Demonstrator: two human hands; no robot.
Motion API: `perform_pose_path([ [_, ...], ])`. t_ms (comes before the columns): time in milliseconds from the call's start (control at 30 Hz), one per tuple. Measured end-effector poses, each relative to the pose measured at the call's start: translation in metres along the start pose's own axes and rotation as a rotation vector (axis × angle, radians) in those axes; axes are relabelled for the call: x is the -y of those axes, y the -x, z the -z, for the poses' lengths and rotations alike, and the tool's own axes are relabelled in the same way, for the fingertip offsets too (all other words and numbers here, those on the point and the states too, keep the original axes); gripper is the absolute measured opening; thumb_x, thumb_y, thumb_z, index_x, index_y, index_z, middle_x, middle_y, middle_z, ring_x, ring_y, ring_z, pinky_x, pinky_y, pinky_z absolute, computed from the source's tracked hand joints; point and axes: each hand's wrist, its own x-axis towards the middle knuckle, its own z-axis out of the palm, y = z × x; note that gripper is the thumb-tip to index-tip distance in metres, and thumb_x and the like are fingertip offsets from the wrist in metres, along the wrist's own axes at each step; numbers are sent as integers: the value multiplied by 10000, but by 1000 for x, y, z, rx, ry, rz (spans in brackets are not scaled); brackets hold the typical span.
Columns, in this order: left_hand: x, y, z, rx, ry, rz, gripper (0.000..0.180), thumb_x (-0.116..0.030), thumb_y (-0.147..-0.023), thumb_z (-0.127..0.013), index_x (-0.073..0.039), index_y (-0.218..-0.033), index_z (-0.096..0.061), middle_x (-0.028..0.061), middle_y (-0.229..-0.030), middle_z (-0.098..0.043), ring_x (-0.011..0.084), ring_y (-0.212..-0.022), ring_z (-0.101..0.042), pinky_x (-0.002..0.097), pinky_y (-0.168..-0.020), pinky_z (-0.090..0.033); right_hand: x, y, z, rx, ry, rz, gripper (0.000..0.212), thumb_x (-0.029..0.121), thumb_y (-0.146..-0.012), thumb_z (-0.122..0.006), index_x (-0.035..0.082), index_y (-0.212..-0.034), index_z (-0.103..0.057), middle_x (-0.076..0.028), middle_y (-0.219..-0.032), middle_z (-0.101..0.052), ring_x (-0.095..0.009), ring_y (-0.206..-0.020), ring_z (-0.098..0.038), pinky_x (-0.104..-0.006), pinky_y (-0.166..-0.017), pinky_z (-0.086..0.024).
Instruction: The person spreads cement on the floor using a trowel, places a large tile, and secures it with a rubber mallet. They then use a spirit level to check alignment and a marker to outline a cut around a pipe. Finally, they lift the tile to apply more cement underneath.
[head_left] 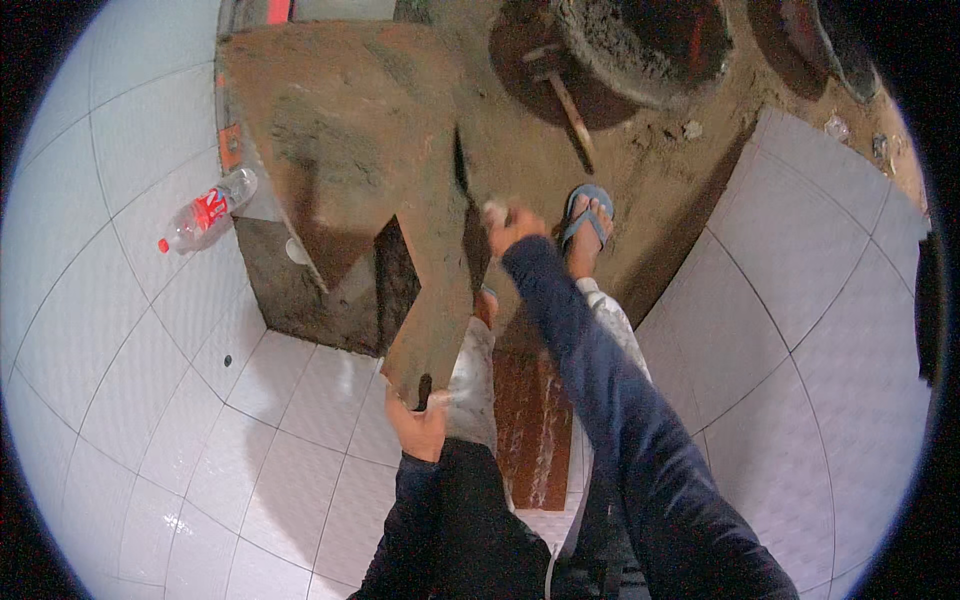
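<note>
A large brown, dusty sheet [370, 120], which looks like cardboard, spreads from the upper left down toward me; its edge is jagged, with a V-shaped notch. My left hand [418, 428] is closed on its narrow near end, beside a dark slot. My right hand [515, 230] is closed in a fist just off the sheet's right edge, slightly blurred. Something pale shows at its fingertips, too unclear to name. Under and beside the sheet is a dark box-like recess [320, 305] in the white tiling.
A clear bottle [208, 210] with a red label lies on the left tiles. A hammer [570, 115] rests by a mortar-crusted tub [650, 50] at the far side. Large tiles [770, 270] stand on the right. A reddish-brown plank [533, 430] lies between my legs.
</note>
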Motion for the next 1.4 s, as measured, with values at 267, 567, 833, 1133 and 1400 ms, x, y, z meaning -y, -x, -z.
perform_pose_path([
  [267, 12, 5, -3, -135, -113, 81, 664, -319, -778, -754, 46, -1284, -527, 134, -1195, -619, 249, -1079, -599, 366, -925, -470, 38, -9, 30, -44, -88, 258, 631, 527, -874, -579, -6, -1209, -615, -295, -1029, -670, -463, -1027, -636, -492, -941, -489],
  [567, 17, 2, 1, -150, -33, 101, 765, -507, -748, -800, 18, -1239, -537, 142, -1240, -574, 256, -1113, -562, 393, -957, -457, -3, 71, 23, -38, -272, 300, 572, 497, -898, -568, 9, -1192, -618, -307, -999, -669, -472, -966, -647, -491, -882, -523],
  [833, 12, -7, 11, -129, -64, 122, 777, -467, -777, -780, 38, -1298, -503, 145, -1243, -571, 272, -1099, -560, 399, -958, -449, -63, 13, -31, 118, 58, -76, 589, 528, -908, -527, 38, -1229, -595, -320, -984, -661, -496, -967, -635, -541, -893, -501],
  [1133, 19, -14, 11, -99, -37, 74, 716, -430, -806, -765, 39, -1285, -513, 134, -1213, -586, 258, -1078, -562, 389, -941, -450, -118, 13, -73, 140, 57, -289, 653, 592, -870, -574, -1, -1129, -667, -293, -1038, -668, -411, -1054, -640, -466, -929, -496],
  [1400, 18, -17, 16, -123, -38, 61, 921, -533, -787, -779, 84, -1371, -423, 168, -1268, -563, 264, -1113, -564, 381, -947, -458, -128, 40, -94, 62, 70, -423, 617, 581, -838, -631, 54, -1155, -675, -259, -1021, -685, -405, -1046, -647, -466, -920, -500],
])
